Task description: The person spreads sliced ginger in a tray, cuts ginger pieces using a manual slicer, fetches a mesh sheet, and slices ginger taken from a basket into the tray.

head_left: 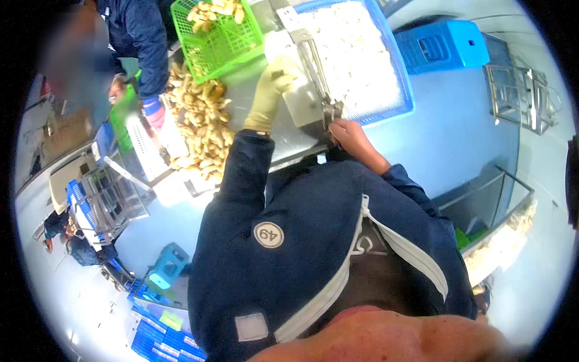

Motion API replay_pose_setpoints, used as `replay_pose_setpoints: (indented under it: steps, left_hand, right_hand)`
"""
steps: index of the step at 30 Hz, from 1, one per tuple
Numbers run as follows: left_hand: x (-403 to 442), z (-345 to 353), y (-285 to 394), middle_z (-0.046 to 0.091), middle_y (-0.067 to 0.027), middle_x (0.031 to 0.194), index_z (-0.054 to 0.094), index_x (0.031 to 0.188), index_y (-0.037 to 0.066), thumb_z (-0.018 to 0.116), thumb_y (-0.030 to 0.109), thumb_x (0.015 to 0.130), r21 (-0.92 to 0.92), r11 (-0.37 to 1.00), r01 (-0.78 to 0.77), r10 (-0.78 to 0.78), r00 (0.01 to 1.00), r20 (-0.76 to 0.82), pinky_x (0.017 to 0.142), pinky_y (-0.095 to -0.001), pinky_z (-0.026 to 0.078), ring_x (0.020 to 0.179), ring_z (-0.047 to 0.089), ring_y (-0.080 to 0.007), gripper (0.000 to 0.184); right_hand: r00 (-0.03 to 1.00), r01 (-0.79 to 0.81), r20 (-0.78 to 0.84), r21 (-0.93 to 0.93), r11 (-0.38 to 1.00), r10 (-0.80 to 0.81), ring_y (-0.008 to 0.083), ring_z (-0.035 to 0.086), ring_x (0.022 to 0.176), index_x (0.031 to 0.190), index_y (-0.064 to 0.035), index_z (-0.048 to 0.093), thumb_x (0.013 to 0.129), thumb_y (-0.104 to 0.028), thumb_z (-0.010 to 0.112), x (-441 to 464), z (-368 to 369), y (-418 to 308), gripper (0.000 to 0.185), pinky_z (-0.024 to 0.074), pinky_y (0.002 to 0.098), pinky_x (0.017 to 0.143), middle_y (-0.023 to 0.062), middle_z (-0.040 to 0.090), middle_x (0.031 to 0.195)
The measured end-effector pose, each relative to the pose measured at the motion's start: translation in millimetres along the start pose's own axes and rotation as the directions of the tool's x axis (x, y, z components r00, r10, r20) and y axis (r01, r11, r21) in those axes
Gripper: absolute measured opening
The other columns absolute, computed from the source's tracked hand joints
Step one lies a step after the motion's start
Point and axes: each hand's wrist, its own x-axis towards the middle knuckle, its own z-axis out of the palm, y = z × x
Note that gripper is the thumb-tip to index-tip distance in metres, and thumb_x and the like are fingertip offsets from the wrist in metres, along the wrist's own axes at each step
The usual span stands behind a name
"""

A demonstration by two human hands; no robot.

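Note:
My left hand (pixel 280 73), in a pale yellow glove, is at a white board beside a long metal cutter (pixel 312 57). Bright glare washes out its fingers, so I cannot tell whether it holds anything. Bare and closed, my right hand (pixel 351 137) grips the near end of the cutter, at its handle (pixel 332 113). Right of the cutter is a blue mesh basket (pixel 405 99) filled with overexposed white pieces (pixel 362 60). Left of my gloved hand, knobby tan-brown pieces (pixel 202 114) are heaped on the metal table (pixel 242 99).
A green basket (pixel 229 65) with more tan pieces stands at the table's far left. A co-worker's sleeve (pixel 145 48) and gloved hand (pixel 155 117) are beside the heap. A blue stool (pixel 443 48) and metal racks (pixel 522 96) stand to the right.

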Motion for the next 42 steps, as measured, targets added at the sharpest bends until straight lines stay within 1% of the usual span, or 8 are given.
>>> replay_pose_setpoints:
  steps: [6,10,16,19,25,35,38,42]
  left_hand:
    - [8,39,-110,0.066,-0.0045,0.102,0.060,0.120,0.000,0.069,0.007,0.087,0.130,0.980,-0.148,0.187,0.910,-0.369,0.083,-0.0250,0.050,0.092,0.062,-0.0132,0.035]
    - [9,40,-116,0.068,-0.0076,0.107,0.060,0.122,-0.002,0.070,0.010,0.089,0.364,0.927,-0.088,0.227,0.905,-0.360,0.086,-0.0267,0.050,0.094,0.063,-0.0130,0.036]
    - [3,48,-107,0.069,-0.0049,0.093,0.061,0.118,0.000,0.069,0.012,0.090,0.121,0.989,0.085,-0.026,0.905,-0.425,0.070,-0.0248,0.051,0.077,0.062,-0.0112,0.031]
    - [7,45,-117,0.069,-0.0047,0.089,0.061,0.117,0.002,0.069,0.013,0.090,0.482,0.875,-0.048,0.274,0.870,-0.411,0.064,-0.0245,0.049,0.072,0.061,-0.0100,0.030]
    - [-10,59,-69,0.069,-0.0050,0.088,0.062,0.121,0.008,0.071,0.016,0.088,0.343,0.934,0.102,0.053,0.908,-0.415,0.068,-0.0258,0.050,0.073,0.061,-0.0103,0.035]
    - [6,36,-107,0.071,-0.0069,0.097,0.063,0.122,0.008,0.074,0.019,0.086,0.480,0.876,0.043,0.153,0.920,-0.362,0.078,-0.0264,0.052,0.086,0.065,-0.0131,0.040]
    - [7,38,-105,0.071,-0.0067,0.098,0.063,0.123,0.007,0.074,0.018,0.086,0.489,0.872,0.000,0.188,0.923,-0.335,0.078,-0.0261,0.052,0.086,0.065,-0.0124,0.040]
    - [3,41,-91,0.071,-0.0069,0.097,0.063,0.123,0.007,0.073,0.015,0.086,0.440,0.897,0.030,0.125,0.939,-0.320,0.077,-0.0257,0.052,0.084,0.065,-0.0121,0.039]
  right_hand:
    - [0.999,0.008,-0.040,0.061,0.998,-0.006,0.0222,0.058,0.060,0.076,0.0009,0.058,0.093,-0.030,0.050,-5,-1,-12,0.036,0.0449,0.0355,0.057,0.0114,0.059,0.066]
    - [0.998,0.016,-0.056,0.105,0.994,-0.010,0.0219,0.058,0.058,0.076,0.0005,0.059,0.093,-0.035,0.050,-6,1,-8,0.040,0.0454,0.0338,0.057,0.0105,0.059,0.064]
    - [0.995,0.056,-0.085,0.109,0.992,-0.047,0.0223,0.059,0.059,0.079,0.0010,0.061,0.091,-0.036,0.051,-11,-3,-20,0.040,0.0461,0.0345,0.057,0.0114,0.060,0.063]
    - [0.994,0.071,-0.090,0.123,0.990,-0.061,0.0224,0.060,0.060,0.080,0.0012,0.062,0.091,-0.036,0.050,-10,-1,-15,0.041,0.0463,0.0347,0.058,0.0118,0.061,0.064]
    - [0.991,0.054,-0.128,0.097,0.994,-0.041,0.0268,0.060,0.061,0.080,0.0016,0.062,0.090,-0.032,0.048,-9,3,-12,0.038,0.0473,0.0367,0.061,0.0149,0.061,0.065]
    - [0.995,0.006,-0.096,-0.034,0.999,-0.009,0.0379,0.060,0.067,0.075,0.0008,0.059,0.091,-0.030,0.043,3,15,27,0.037,0.0467,0.0432,0.065,0.0195,0.060,0.069]
    - [0.988,0.103,-0.117,0.022,0.994,-0.100,0.0187,0.055,0.065,0.073,0.0003,0.059,0.094,-0.030,0.047,-12,-4,-31,0.038,0.0443,0.0333,0.063,0.0088,0.059,0.067]
    - [0.995,0.059,-0.085,-0.024,0.998,-0.061,0.0332,0.060,0.065,0.077,0.0018,0.059,0.092,-0.031,0.044,-1,6,2,0.039,0.0466,0.0410,0.063,0.0191,0.060,0.067]
